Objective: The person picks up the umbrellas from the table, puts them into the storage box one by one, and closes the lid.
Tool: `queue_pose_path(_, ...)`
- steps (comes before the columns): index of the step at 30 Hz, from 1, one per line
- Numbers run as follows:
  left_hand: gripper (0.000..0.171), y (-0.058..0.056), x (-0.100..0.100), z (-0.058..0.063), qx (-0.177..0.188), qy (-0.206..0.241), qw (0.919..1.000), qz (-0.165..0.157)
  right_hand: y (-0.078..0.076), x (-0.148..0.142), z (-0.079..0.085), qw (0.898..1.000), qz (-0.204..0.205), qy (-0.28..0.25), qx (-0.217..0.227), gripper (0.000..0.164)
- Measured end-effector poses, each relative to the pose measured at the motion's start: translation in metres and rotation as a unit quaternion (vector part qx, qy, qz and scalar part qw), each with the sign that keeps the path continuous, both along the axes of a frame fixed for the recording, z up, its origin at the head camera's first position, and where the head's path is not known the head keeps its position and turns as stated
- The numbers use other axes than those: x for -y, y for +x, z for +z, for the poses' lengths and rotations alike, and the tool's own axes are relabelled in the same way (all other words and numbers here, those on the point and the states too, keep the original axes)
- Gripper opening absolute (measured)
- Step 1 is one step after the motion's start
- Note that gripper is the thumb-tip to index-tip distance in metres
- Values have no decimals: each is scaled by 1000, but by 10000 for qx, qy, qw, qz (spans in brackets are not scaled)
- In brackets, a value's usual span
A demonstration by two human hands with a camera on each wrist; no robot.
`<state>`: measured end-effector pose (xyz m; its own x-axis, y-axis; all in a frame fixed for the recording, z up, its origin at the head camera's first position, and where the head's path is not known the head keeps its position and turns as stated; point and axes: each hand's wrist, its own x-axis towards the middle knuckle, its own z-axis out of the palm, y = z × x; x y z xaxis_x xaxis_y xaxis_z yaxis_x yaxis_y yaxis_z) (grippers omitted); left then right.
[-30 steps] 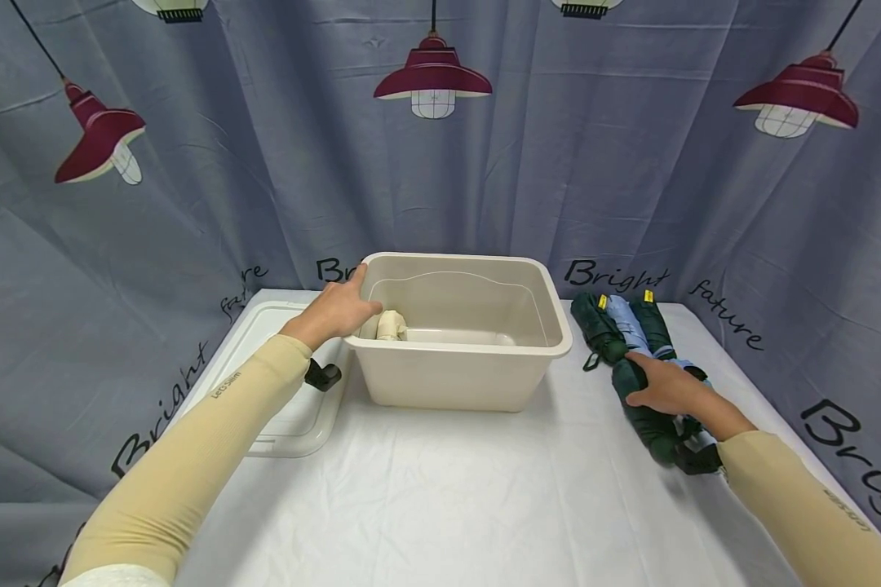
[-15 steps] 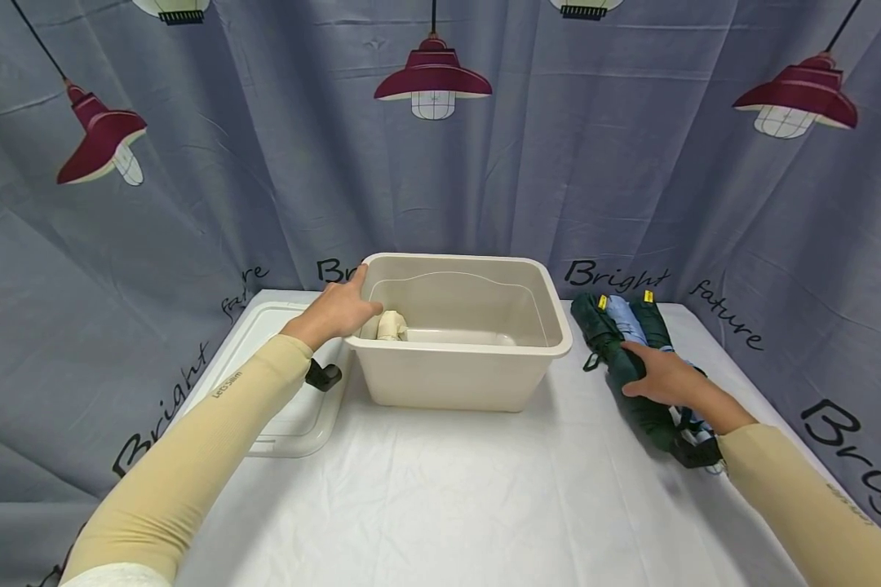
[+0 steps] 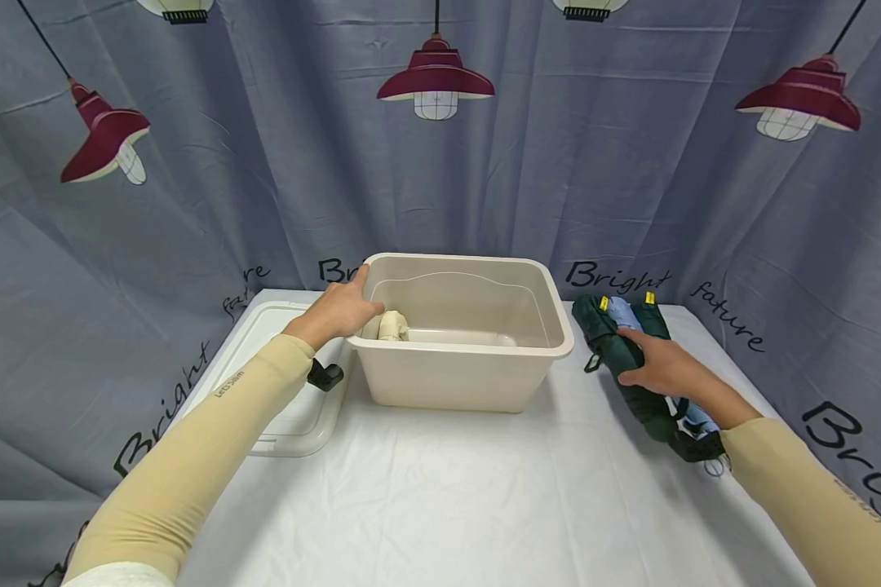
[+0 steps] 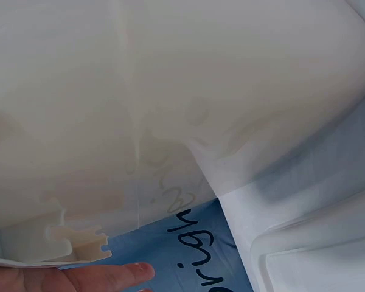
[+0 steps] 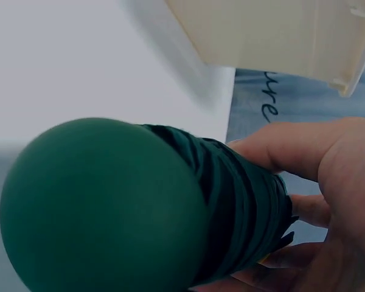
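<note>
My left hand [image 3: 335,311] holds the left rim of a beige plastic storage bin [image 3: 448,379], thumb on the inner side. Its fingers [image 4: 112,277] show beside the bin in the left wrist view. At the right, my right hand [image 3: 663,371] grips a dark green folded umbrella [image 3: 648,413]; the rounded end of this umbrella [image 5: 103,207] fills much of the right wrist view. Under and behind it lie more folded umbrellas: a dark green one [image 3: 590,318], a light blue one [image 3: 622,312] and another dark green one [image 3: 650,319], partly hidden by the hand.
Inside the bin, at the left end, sits a cream rolled bundle [image 3: 392,326]. A whitish lid [image 3: 294,432] lies flat left of the bin, partly under my left arm. The white-covered table [image 3: 470,497] backs onto a grey-blue curtain [image 3: 595,179].
My right hand has closed round the green umbrella and shifted it slightly away from me and to the left. The left hand stays on the bin's rim.
</note>
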<state>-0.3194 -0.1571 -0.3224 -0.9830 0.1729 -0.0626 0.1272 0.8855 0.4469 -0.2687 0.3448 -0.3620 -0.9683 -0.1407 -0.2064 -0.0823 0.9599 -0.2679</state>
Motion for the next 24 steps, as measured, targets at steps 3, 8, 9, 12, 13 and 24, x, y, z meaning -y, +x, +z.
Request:
queue_pose_path(3,90,0,0,0,21,32,10000,-6,1,3,4,10000,32,-30,-67,93)
queue_pose_path(8,90,1,0,0,-12,-1,10000,-15,0,9,12,9999,23,-53,-112,93)
queue_pose_path(9,89,1,0,0,-29,-26,10000,-18,0,10,13,9999,9,-38,-110,93)
queue_pose_path(12,89,1,0,0,-66,-94,9999,-5,-1,15,19,9999,-49,6,-111,93)
queue_pose_path(13,88,1,0,0,-77,-112,9999,6,-1,16,20,9999,-68,10,-109,93)
queue_pose_path(24,89,2,-1,2,-119,-269,9995,83,0,27,38,9991,48,-82,-417,91)
